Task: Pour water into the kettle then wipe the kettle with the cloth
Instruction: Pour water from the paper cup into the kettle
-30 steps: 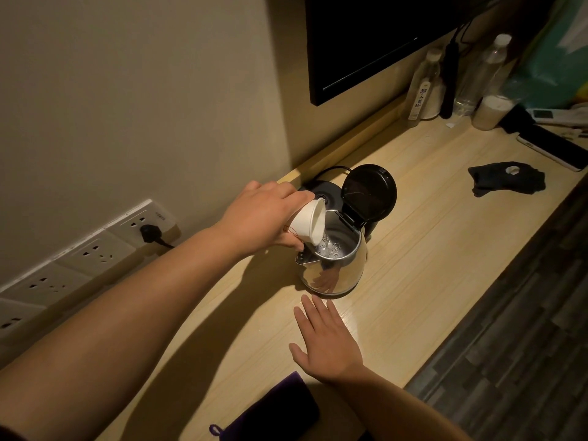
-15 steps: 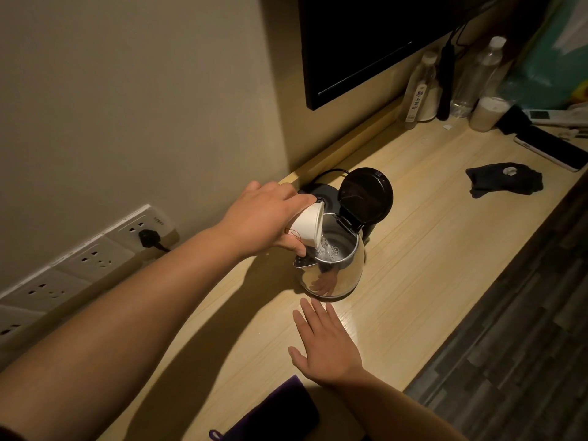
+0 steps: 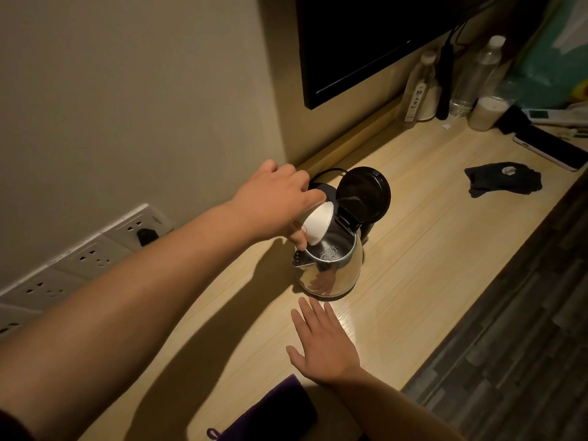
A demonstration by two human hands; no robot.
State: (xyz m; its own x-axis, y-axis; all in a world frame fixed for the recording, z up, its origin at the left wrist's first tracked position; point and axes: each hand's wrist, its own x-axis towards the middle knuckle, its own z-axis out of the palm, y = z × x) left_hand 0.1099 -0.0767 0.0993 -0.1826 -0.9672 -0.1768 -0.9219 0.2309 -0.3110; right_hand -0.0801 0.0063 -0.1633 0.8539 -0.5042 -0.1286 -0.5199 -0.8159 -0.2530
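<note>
A shiny steel kettle (image 3: 337,275) stands on the wooden counter with its black lid (image 3: 364,194) flipped up. My left hand (image 3: 273,202) grips a white paper cup (image 3: 318,222), tipped steeply over the kettle's open mouth. Water glints inside the kettle. My right hand (image 3: 321,343) lies flat on the counter just in front of the kettle, fingers spread, holding nothing. A purple cloth (image 3: 270,412) lies at the near edge, partly cut off by the frame.
The kettle's black base (image 3: 321,189) and cord sit behind it by the wall. Wall sockets (image 3: 95,253) run along the left. Bottles (image 3: 423,84), a phone (image 3: 550,151) and a dark cloth (image 3: 502,179) lie at the far right. A dark screen (image 3: 359,43) hangs above. The counter edge drops to the floor on the right.
My left hand has tipped the cup further, almost upside down over the kettle. The right hand has stayed flat on the counter.
</note>
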